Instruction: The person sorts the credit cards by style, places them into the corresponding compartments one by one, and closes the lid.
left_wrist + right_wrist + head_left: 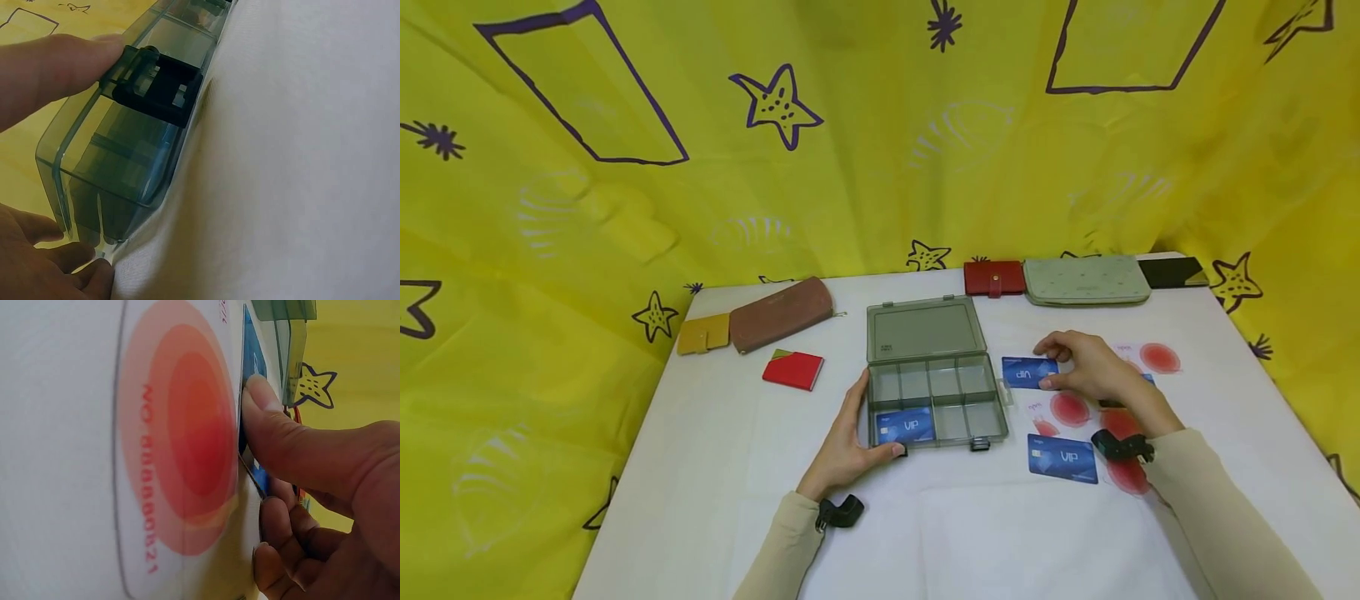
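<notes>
Beige sleeves (1225,517) nearest; L hand (848,442) grips near-left corner of tinted box (929,360), approx mid tabletop (700,467); R hand (1092,367) pinches blue VIP card (1024,372) btwn box & tabletop's R edge

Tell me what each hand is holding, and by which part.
The right hand pinches a blue VIP card by its right end, as the head view shows it. The left hand grips the divided box by its left side and near edge.

From the head view, my right hand (1088,367) hides part of the blue card (1021,372) it pinches, the bottom edge cuts off my right sleeve (1221,508), and the lettering (886,347) on the box lid (932,329) is unreadably small.
</notes>
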`<state>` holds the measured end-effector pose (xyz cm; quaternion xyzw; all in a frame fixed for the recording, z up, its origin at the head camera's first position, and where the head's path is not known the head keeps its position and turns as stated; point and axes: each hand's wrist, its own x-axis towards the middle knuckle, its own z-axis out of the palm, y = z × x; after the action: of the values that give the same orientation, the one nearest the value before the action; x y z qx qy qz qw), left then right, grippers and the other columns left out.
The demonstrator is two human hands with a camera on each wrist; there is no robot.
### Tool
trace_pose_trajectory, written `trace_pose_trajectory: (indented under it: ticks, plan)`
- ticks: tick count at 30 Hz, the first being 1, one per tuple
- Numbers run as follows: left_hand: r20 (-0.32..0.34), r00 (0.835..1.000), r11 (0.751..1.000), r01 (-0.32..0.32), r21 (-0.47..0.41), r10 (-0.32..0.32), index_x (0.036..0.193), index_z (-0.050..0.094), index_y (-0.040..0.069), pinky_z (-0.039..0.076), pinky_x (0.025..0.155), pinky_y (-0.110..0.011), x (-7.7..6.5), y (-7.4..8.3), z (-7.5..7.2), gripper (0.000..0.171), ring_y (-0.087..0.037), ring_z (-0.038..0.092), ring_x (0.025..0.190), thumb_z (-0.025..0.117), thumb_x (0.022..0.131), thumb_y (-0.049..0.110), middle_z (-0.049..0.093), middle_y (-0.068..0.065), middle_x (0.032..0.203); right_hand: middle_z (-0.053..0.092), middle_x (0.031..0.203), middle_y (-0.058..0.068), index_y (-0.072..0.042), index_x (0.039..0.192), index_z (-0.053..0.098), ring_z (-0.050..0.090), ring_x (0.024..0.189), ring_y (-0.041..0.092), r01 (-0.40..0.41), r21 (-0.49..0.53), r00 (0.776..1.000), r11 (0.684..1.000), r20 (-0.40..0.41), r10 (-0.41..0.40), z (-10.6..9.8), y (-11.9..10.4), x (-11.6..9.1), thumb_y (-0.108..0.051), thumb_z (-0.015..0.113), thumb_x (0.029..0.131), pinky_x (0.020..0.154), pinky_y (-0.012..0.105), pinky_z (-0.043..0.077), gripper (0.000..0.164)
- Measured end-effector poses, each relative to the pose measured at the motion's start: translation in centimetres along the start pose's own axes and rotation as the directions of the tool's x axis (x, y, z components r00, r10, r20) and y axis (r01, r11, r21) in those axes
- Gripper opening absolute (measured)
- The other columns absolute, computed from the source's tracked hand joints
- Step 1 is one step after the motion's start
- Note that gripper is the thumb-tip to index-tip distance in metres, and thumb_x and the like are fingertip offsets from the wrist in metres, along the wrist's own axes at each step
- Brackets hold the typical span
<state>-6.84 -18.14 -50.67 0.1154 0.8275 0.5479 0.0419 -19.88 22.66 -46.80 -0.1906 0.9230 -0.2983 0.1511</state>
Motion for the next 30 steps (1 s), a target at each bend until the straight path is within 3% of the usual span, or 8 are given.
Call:
trace_pose_trajectory:
  ticks: [6,9,13,18,21,25,27,30]
  plan:
    - [0.004,1.000,1.000,0.014,-0.002,-0.014,0.171,0.011,0.008,0.019,0.129,-0.064,-0.1,0.0,0.1,0.123,-0.036,0.020,0.163,0.092,0.080,0.023,0.019,-0.014,0.177,0.067,0.108,0.013,-0.003,0.119,0.068,0.057,0.100,0.030,0.007,0.004,1.000,1.000,-0.006,-0.007,-0.3,0.4,-0.2,-0.021,0.089,0.087,0.090,0.046,0.051,0.043]
    - [0.004,1.000,1.000,0.014,0.002,-0.014,0.171,0.011,0.008,0.019,0.129,-0.064,-0.1,0.0,0.2,0.123,-0.035,0.021,0.163,0.092,0.080,0.023,0.019,-0.014,0.177,0.069,0.104,0.013,-0.004,0.115,0.066,0.060,0.092,0.028,0.070,0.001,0.994,0.998,-0.084,-0.069,-0.3,0.8,-0.6,-0.014,0.083,0.092,0.084,0.042,0.051,0.030]
    - [0.001,1.000,1.000,0.012,0.011,-0.013,0.171,0.011,0.008,0.019,0.129,-0.064,-0.1,-0.2,0.2,0.122,-0.035,0.022,0.163,0.092,0.080,0.023,0.020,-0.014,0.176,0.073,0.093,0.011,-0.005,0.112,0.064,0.062,0.081,0.021,0.163,0.001,0.965,0.987,-0.208,-0.160,-0.3,0.9,-1.1,-0.004,0.072,0.099,0.073,0.029,0.048,0.014]
    - [0.000,1.000,1.000,0.005,0.026,-0.005,0.171,0.011,0.008,0.020,0.129,-0.064,0.0,-0.2,0.0,0.123,-0.035,0.022,0.163,0.092,0.080,0.024,0.020,-0.014,0.176,0.071,0.096,0.020,0.001,0.124,0.060,0.069,0.073,0.010,0.192,0.156,0.946,0.969,-0.290,-0.141,-0.4,0.1,-1.6,-0.001,0.066,0.103,0.066,0.019,0.056,0.021]
    - [0.003,1.000,1.000,0.005,0.029,-0.005,0.171,0.011,0.009,0.020,0.129,-0.064,0.0,-0.1,-0.1,0.124,-0.035,0.022,0.163,0.092,0.080,0.024,0.020,-0.014,0.176,0.068,0.098,0.022,0.003,0.137,0.053,0.076,0.071,0.013,0.180,0.343,0.952,0.922,-0.298,-0.076,-0.2,-1.1,-1.7,-0.002,0.067,0.103,0.065,0.024,0.062,0.037]
    - [0.006,1.000,0.999,0.024,0.031,-0.024,0.172,0.010,0.011,0.020,0.130,-0.063,0.0,-0.1,-0.2,0.124,-0.033,0.021,0.163,0.092,0.080,0.025,0.020,-0.012,0.177,0.072,0.092,0.005,0.003,0.142,0.052,0.080,0.075,0.023,0.161,0.547,0.962,0.821,-0.274,-0.007,0.9,-3.0,-1.5,-0.005,0.070,0.101,0.070,0.028,0.064,0.045]
    - [0.006,0.999,0.999,0.036,0.032,-0.036,0.172,0.010,0.012,0.019,0.130,-0.062,0.0,-0.1,-0.2,0.123,-0.032,0.021,0.163,0.092,0.081,0.026,0.020,-0.010,0.177,0.073,0.094,-0.004,0.004,0.140,0.055,0.081,0.078,0.022,0.154,0.608,0.969,0.779,-0.247,0.001,1.8,-4.0,-1.3,-0.006,0.072,0.101,0.072,0.028,0.065,0.044]
    - [0.005,0.999,0.999,0.040,0.032,-0.040,0.172,0.010,0.012,0.019,0.130,-0.062,0.0,-0.2,-0.2,0.123,-0.031,0.021,0.163,0.092,0.081,0.025,0.020,-0.009,0.177,0.073,0.102,-0.005,0.007,0.143,0.057,0.081,0.082,0.019,0.153,0.682,0.981,0.715,-0.189,-0.030,3.2,-5.4,-1.1,-0.003,0.075,0.097,0.076,0.030,0.065,0.050]
